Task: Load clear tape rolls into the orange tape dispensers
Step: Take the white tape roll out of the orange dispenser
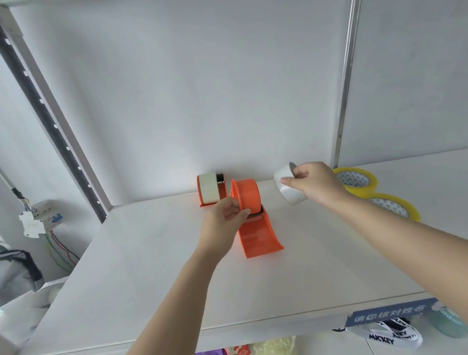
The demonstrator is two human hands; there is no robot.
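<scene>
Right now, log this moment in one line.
left hand grips empty orange dispenser | right hand holds clear tape roll | roll not loaded | rear dispenser loaded

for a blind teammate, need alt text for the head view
On a white shelf, the left hand grips an empty orange tape dispenser while the right hand holds a clear tape roll beside it. A loaded dispenser stands behind.

Left hand (225,220) gripping orange dispenser (254,220), right hand (313,183) holding clear tape roll (285,186)
</scene>
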